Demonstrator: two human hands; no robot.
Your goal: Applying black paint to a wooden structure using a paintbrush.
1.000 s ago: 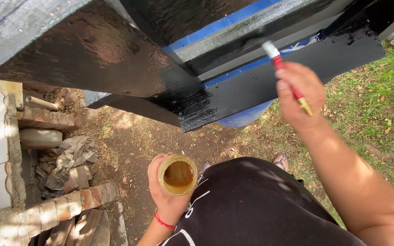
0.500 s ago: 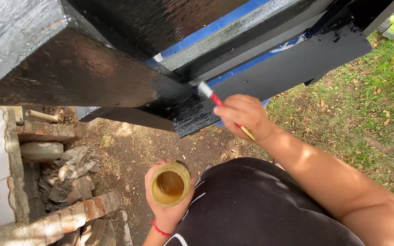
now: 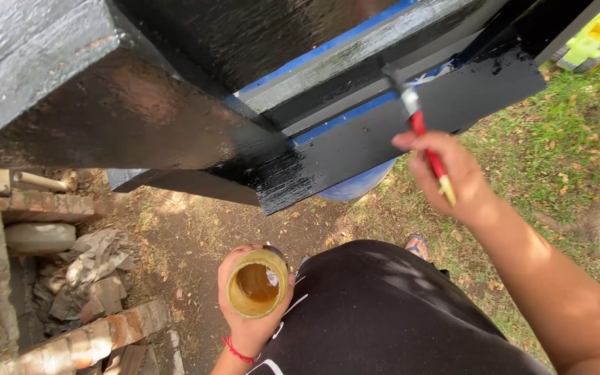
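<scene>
The right hand grips a red-handled brush, its bristles touching the wet black beam. The left hand holds an open yellowish jar low, above dirt ground.

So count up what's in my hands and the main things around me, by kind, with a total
Brush, in the right hand: 1
Jar, in the left hand: 1
Black painted frame: 1
Blue barrel under it: 1
Yellow-green toy on the grass: 1
Brick edging runs: 2
Total: 7
</scene>
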